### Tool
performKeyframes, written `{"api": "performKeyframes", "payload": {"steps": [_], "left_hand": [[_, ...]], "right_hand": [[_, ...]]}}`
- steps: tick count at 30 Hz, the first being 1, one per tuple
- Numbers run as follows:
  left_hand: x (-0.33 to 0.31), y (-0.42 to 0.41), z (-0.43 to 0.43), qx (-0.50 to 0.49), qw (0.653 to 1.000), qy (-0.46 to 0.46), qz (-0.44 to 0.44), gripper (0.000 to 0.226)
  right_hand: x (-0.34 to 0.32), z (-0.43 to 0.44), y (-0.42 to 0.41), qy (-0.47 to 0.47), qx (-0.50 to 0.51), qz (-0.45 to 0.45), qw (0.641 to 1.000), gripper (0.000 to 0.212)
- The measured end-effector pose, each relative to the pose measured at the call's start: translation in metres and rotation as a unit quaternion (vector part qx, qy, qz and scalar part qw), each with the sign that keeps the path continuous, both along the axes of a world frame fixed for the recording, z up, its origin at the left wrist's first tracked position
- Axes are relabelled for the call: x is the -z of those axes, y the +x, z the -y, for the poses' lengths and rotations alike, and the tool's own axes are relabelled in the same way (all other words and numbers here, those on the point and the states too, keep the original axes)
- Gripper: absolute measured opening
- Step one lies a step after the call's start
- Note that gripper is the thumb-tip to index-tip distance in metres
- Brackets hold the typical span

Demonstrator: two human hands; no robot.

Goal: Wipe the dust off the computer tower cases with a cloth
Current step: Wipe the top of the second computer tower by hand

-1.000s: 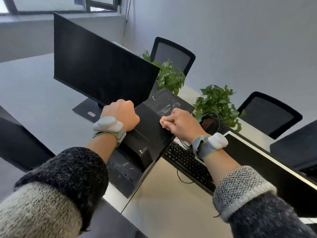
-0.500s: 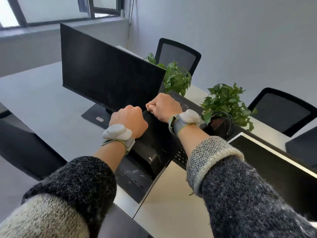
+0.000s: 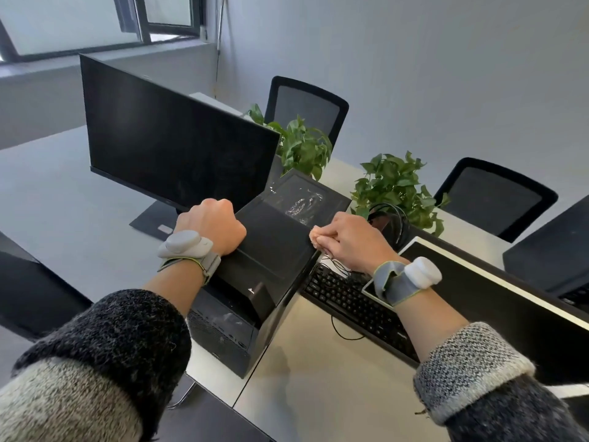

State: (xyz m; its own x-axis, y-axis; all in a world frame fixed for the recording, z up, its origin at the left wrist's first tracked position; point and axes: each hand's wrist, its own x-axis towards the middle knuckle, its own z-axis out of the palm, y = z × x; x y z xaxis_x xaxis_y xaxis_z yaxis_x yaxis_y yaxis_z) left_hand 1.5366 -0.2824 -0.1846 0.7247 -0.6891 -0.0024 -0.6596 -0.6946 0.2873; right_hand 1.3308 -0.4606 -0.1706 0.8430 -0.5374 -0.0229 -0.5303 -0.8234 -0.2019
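Grips pinkish cloth in clenched R hand, tip poking out of fist against tower case top R edge. Rests curled L hand on top L edge; can't tell if gripping.

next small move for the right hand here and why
Probably slide the right hand, pinching what looks like a small pale cloth, away across the top of the black computer tower case to the streaky far panel: smears show there, and the left hand grips the left edge, steadying it.
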Motion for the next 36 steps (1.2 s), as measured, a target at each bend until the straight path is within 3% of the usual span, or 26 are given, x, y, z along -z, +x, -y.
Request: {"api": "performKeyframes", "payload": {"steps": [6,12,16,21,26,36], "left_hand": [[0.003,0.002,0.001,0.009,1.000,-0.005,0.009,0.013],[0.004,0.003,0.003,0.007,1.000,-0.002,0.015,0.014],[0.007,0.001,0.005,-0.004,0.999,-0.003,0.034,0.016],[0.009,0.002,0.006,-0.005,0.999,0.002,0.042,0.017],[0.008,0.002,0.006,-0.013,0.999,-0.006,0.032,0.015],[0.005,-0.001,0.003,-0.023,0.999,-0.004,0.029,0.015]], "right_hand": [[-0.002,0.010,0.012,0.008,-0.025,-0.012,1.000,0.018],[-0.006,0.000,0.089,0.012,-0.060,-0.011,0.998,0.018],[0.003,0.001,0.149,0.031,-0.043,0.005,0.999,0.025],[0.008,-0.004,0.178,0.016,-0.025,0.014,0.999,0.017],[0.007,-0.006,0.133,0.008,-0.028,0.021,0.999,0.032],[0.001,0.014,-0.001,0.005,-0.017,-0.001,1.000,0.020]]}}
